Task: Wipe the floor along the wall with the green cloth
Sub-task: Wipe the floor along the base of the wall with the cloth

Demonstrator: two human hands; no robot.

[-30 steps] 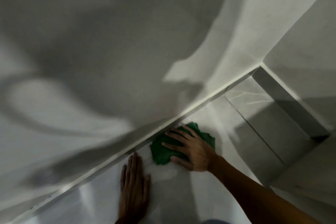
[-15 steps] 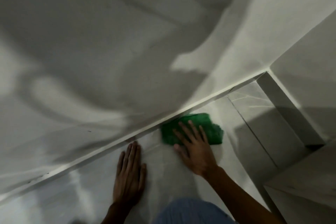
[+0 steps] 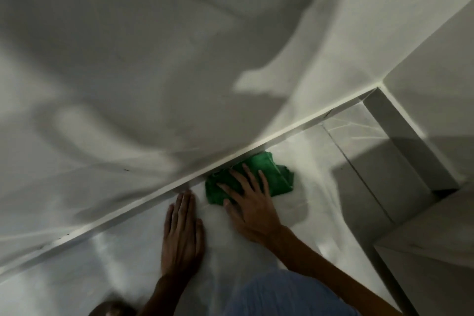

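A crumpled green cloth point(image 3: 275, 174) lies on the pale tiled floor point(image 3: 315, 187), right against the white skirting point(image 3: 143, 208) at the foot of the wall point(image 3: 154, 72). My right hand point(image 3: 250, 200) presses flat on the cloth's near half, fingers spread and pointing toward the wall. My left hand point(image 3: 182, 231) rests palm down on the bare floor just left of the cloth, fingertips almost touching the skirting. It holds nothing.
To the right the wall turns a corner with a grey skirting point(image 3: 410, 146) and a dark gap at its near end. A pale block or step point(image 3: 436, 251) stands at the lower right. My knee in blue cloth point(image 3: 282, 295) shows at the bottom.
My right hand has slid the cloth along the skirting toward the right, and its fingers turned from pointing left to pointing at the wall. My left hand moved closer to the skirting.
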